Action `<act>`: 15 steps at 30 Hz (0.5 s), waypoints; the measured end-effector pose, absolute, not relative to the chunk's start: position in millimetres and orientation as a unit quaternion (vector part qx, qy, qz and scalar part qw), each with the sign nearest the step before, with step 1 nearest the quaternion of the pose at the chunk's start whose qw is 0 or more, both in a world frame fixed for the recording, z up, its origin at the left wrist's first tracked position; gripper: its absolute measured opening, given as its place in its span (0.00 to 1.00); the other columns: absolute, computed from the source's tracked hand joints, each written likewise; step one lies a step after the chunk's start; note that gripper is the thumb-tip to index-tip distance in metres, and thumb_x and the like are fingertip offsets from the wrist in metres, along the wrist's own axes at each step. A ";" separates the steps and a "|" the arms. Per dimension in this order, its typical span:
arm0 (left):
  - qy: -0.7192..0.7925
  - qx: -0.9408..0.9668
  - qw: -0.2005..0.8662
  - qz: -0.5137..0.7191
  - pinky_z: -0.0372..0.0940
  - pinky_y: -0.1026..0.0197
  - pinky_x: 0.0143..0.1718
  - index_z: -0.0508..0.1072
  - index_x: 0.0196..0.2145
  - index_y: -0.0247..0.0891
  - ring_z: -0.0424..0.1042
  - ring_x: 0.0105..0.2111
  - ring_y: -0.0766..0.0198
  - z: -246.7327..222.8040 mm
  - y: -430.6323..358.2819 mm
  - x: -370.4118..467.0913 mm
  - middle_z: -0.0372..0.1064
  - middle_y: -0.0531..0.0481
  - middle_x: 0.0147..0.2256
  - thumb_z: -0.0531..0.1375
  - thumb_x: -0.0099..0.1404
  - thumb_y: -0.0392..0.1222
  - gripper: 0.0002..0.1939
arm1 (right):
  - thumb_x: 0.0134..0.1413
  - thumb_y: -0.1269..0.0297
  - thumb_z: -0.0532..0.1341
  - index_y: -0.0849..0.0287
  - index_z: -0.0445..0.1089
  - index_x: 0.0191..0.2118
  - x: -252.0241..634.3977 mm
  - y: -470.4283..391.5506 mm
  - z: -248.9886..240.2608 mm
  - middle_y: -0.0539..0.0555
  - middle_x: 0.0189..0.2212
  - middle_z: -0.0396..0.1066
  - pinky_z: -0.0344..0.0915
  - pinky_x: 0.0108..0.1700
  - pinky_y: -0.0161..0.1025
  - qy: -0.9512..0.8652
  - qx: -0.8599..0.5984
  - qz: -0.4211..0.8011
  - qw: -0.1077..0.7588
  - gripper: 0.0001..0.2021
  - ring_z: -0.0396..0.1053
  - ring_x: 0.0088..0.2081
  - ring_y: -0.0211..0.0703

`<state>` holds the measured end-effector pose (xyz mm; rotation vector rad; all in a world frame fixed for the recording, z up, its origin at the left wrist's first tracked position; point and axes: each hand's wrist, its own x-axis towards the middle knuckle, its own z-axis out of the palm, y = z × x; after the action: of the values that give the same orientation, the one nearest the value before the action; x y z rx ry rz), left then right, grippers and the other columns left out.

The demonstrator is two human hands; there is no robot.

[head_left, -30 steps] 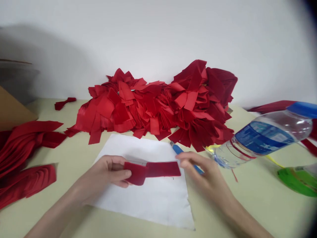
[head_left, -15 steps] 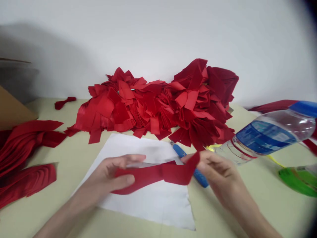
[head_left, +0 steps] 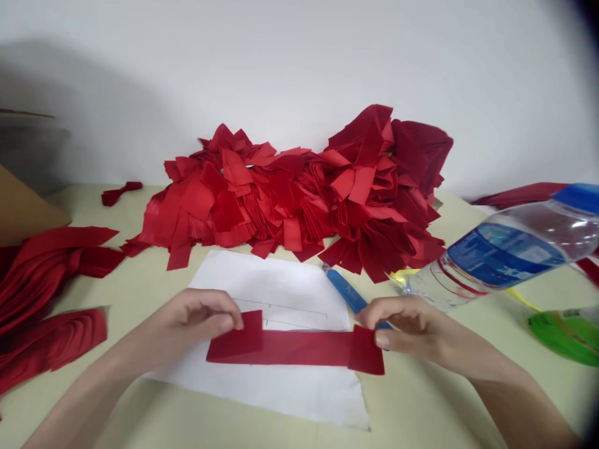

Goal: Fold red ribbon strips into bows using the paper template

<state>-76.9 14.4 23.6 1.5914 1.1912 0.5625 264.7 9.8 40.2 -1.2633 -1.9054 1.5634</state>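
A red strip [head_left: 304,348] lies stretched across a white sheet of paper [head_left: 281,396], both its ends folded over toward the middle. My left hand [head_left: 206,315] pinches the folded left end between thumb and fingers. At the other end, my right hand [head_left: 405,324] grips the folded right flap by its outer edge. Thin ruled lines show on the paper just above the strip. A blue cutter [head_left: 346,291] lies beside the paper, its lower part partly hidden by my right hand.
A large heap of red strips [head_left: 290,206] lies along the wall. More red strips [head_left: 51,337] are stacked at left, near a cardboard box [head_left: 23,209]. A plastic bottle [head_left: 505,252] lies at right, with a green object [head_left: 561,337] near it.
The strip was raised and bent between my hands; now it lies flatter, with both ends folded. My left fingers have closed on its left end, and the ruled lines show more clearly.
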 end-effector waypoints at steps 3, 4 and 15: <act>0.497 0.688 0.498 0.180 0.59 0.63 0.42 0.72 0.38 0.47 0.67 0.41 0.60 17.8 12.9 -53.9 0.70 0.53 0.39 0.58 0.58 0.45 0.09 | 0.54 0.58 0.59 0.57 0.69 0.32 257.6 10.5 36.7 0.50 0.29 0.66 0.59 0.31 0.33 -0.697 -0.446 0.538 0.162 0.09 0.61 0.30 0.36; 0.496 0.692 0.497 0.168 0.60 0.62 0.42 0.71 0.40 0.48 0.68 0.41 0.60 15.6 11.9 -45.4 0.71 0.54 0.39 0.58 0.59 0.44 0.10 | 0.54 0.58 0.58 0.57 0.70 0.32 255.6 10.5 34.8 0.49 0.28 0.66 0.58 0.31 0.33 -0.703 -0.447 0.530 0.158 0.09 0.61 0.30 0.36; 0.483 0.757 0.402 0.178 0.59 0.57 0.42 0.72 0.33 0.44 0.65 0.40 0.60 -2.1 1.6 -15.4 0.69 0.53 0.34 0.54 0.58 0.31 0.11 | 0.57 0.62 0.55 0.59 0.69 0.32 230.9 5.7 23.7 0.47 0.26 0.64 0.55 0.28 0.30 -0.714 -0.483 0.483 0.151 0.08 0.58 0.26 0.32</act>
<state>-15.4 1.6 -2.1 1.9141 1.2208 0.4494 230.9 5.7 23.7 -1.3882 -2.0503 1.3882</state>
